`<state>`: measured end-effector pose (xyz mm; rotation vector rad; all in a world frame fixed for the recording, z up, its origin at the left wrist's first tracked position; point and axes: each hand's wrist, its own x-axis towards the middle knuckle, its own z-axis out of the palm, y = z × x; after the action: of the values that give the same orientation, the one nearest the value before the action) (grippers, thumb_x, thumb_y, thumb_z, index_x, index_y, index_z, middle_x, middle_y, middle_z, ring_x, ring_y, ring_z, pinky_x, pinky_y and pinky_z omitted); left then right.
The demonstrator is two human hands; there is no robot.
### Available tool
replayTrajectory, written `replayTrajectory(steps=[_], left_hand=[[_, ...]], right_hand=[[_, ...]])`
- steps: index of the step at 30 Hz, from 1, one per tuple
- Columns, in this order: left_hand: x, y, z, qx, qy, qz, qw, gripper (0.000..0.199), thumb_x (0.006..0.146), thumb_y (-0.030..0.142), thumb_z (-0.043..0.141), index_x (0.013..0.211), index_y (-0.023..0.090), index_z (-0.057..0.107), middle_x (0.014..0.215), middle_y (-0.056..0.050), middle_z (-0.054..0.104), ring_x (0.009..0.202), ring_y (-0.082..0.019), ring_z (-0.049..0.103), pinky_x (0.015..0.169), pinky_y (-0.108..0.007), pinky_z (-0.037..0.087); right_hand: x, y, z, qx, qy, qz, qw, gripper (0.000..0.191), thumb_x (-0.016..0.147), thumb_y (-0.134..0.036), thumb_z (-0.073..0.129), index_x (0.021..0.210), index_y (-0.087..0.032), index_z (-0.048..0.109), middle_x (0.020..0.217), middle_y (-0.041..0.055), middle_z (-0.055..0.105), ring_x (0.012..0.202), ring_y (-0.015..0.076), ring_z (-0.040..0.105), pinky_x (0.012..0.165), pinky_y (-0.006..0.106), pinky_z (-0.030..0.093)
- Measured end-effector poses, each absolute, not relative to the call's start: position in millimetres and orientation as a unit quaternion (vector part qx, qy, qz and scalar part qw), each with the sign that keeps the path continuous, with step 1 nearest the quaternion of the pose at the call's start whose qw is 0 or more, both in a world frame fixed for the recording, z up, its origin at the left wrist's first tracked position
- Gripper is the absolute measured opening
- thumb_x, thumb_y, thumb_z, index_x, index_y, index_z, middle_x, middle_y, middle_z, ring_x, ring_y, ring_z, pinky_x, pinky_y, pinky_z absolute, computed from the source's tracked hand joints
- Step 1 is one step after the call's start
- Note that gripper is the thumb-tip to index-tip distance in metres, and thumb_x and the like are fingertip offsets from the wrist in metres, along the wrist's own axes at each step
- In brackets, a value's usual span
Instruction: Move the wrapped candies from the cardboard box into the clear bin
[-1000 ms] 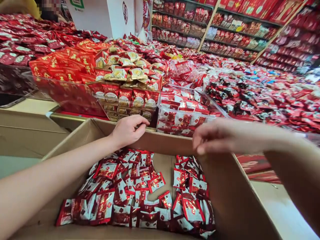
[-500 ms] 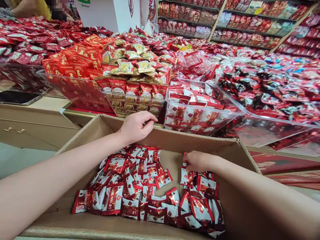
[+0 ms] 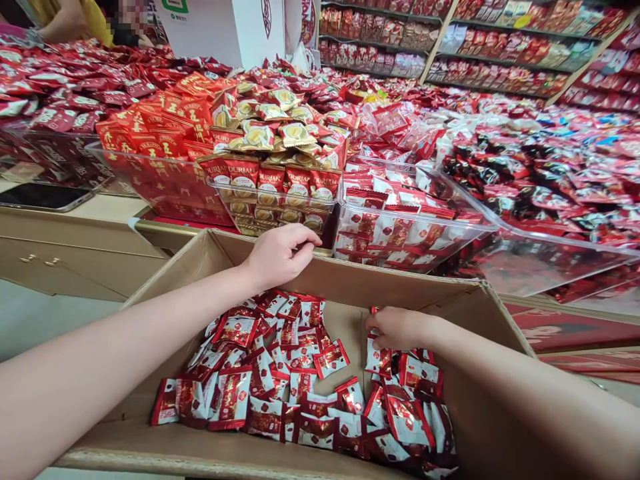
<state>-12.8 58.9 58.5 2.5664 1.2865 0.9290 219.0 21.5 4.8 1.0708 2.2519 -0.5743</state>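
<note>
Cream shop surface (image 3: 117, 208) at the far left carries a phone (image 3: 43, 197), and beyond it, across the upper part of the frame, clear plastic bins (image 3: 270, 200) of red foil sachets lead towards shelves of red packets (image 3: 500, 47) at the upper right. An open cardboard carton (image 3: 380, 277) fills the lower middle, holding 2 piles of red-and-white sachets, a left heap (image 3: 235, 393) and a right heap (image 3: 410, 413), with bare cardboard between them. The left hand (image 3: 280, 255) lies curled over the carton's far wall, fingers loosely together; whether they pinch anything cannot be told. The right hand (image 3: 400, 329) reaches down to the top of the right heap, fingertips (image 3: 375, 330) at a sachet (image 3: 377, 360), its grip unclear. Sorting the sachets seems the step in hand; a firm pinch looks like the next need.
</note>
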Motion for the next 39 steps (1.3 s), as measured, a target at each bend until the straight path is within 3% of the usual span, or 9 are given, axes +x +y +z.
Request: replayTrajectory(steps=[17, 21, 23, 25, 31, 34, 39], left_hand=[[-18, 56, 56, 0.876, 0.358, 0.321, 0.039, 0.019, 0.076, 0.016, 0.041, 0.087, 0.015, 0.056, 0.080, -0.002, 0.058, 0.075, -0.012, 0.053, 0.069, -0.022, 0.040], [-17, 44, 37, 0.960, 0.234, 0.151, 0.036, 0.021, 0.077, 0.020, 0.039, 0.091, 0.019, 0.055, 0.076, -0.002, 0.057, 0.070, -0.012, 0.052, 0.064, -0.023, 0.041], [-16, 37, 17, 0.966, 0.250, 0.018, 0.061, 0.021, 0.076, 0.022, 0.039, 0.089, 0.020, 0.055, 0.079, -0.004, 0.058, 0.072, -0.015, 0.053, 0.065, -0.025, 0.042], [-19, 32, -4, 0.940, 0.316, -0.070, 0.112, 0.027, 0.072, 0.017, 0.041, 0.096, 0.017, 0.052, 0.094, -0.008, 0.057, 0.087, -0.020, 0.052, 0.075, -0.030, 0.041], [-42, 29, -39, 0.910, 0.372, -0.112, 0.143, 0.063, 0.058, 0.010, 0.050, 0.120, 0.015, 0.037, 0.124, -0.016, 0.040, 0.110, -0.031, 0.040, 0.086, -0.044, 0.034], [-44, 29, -39, 0.900, 0.375, -0.104, 0.198, 0.063, 0.054, 0.007, 0.049, 0.116, 0.018, 0.042, 0.124, -0.013, 0.041, 0.112, -0.029, 0.037, 0.090, -0.042, 0.030], [-39, 31, -30, 0.899, 0.373, -0.067, 0.221, 0.051, 0.055, 0.004, 0.044, 0.103, 0.021, 0.051, 0.107, -0.008, 0.054, 0.098, -0.025, 0.050, 0.084, -0.034, 0.037]], right_hand=[[217, 22, 7, 0.413, 0.830, -0.221, 0.303, 0.030, 0.068, -0.032, 0.047, 0.090, -0.016, 0.059, 0.082, 0.0091, 0.061, 0.077, 0.0220, 0.055, 0.054, 0.026, 0.033], [219, 23, 7, 0.417, 0.832, -0.223, 0.291, 0.030, 0.067, -0.032, 0.047, 0.089, -0.016, 0.059, 0.081, 0.0091, 0.062, 0.074, 0.0223, 0.056, 0.052, 0.026, 0.034], [218, 22, 7, 0.417, 0.833, -0.225, 0.284, 0.031, 0.067, -0.032, 0.048, 0.091, -0.016, 0.059, 0.082, 0.0094, 0.062, 0.075, 0.0229, 0.056, 0.053, 0.026, 0.035], [217, 22, 10, 0.418, 0.834, -0.228, 0.279, 0.032, 0.066, -0.031, 0.049, 0.093, -0.016, 0.059, 0.084, 0.0099, 0.062, 0.078, 0.0234, 0.056, 0.055, 0.027, 0.037], [211, 19, 21, 0.428, 0.837, -0.223, 0.258, 0.032, 0.065, -0.029, 0.053, 0.092, -0.014, 0.061, 0.085, 0.0127, 0.063, 0.082, 0.0264, 0.056, 0.060, 0.030, 0.040], [210, 19, 24, 0.428, 0.842, -0.218, 0.244, 0.035, 0.063, -0.033, 0.055, 0.092, -0.014, 0.062, 0.084, 0.0132, 0.063, 0.080, 0.0279, 0.057, 0.057, 0.030, 0.041], [208, 22, 22, 0.421, 0.846, -0.198, 0.260, 0.037, 0.062, -0.035, 0.058, 0.090, -0.012, 0.063, 0.082, 0.0148, 0.064, 0.077, 0.0287, 0.058, 0.053, 0.030, 0.042]])
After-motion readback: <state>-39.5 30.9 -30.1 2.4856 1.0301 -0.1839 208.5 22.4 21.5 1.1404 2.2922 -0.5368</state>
